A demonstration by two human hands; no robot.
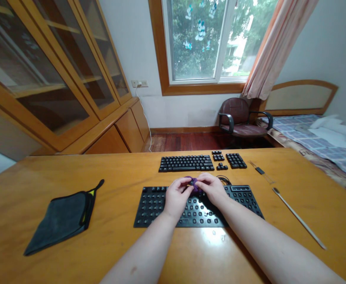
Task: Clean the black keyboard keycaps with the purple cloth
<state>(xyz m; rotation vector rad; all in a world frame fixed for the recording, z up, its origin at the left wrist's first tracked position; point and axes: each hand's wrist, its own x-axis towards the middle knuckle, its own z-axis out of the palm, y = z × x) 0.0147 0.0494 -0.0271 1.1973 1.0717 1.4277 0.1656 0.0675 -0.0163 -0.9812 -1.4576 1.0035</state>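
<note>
Both hands meet above the upper middle of a black keyboard base (187, 215), whose keycaps are mostly off, leaving rows of bare switches. The fingers of my left hand (176, 196) are closed at the left side of a crumpled purple cloth (195, 191). From the right, my right hand (213, 190) pinches the same cloth. Something small and dark shows between the fingertips, too small to name. Behind the base, loose black keycaps (186, 163) lie grouped in keyboard order, with number-pad keycaps (236, 160) at their right.
A folded grey cloth (58, 215) lies on the wooden table (116, 244) at left. To the right are a wire keycap puller (259, 170) and a thin, pale-handled brush (300, 219). A coiled black cable (224, 180) sits behind the base. Beyond the table stands a chair (239, 116).
</note>
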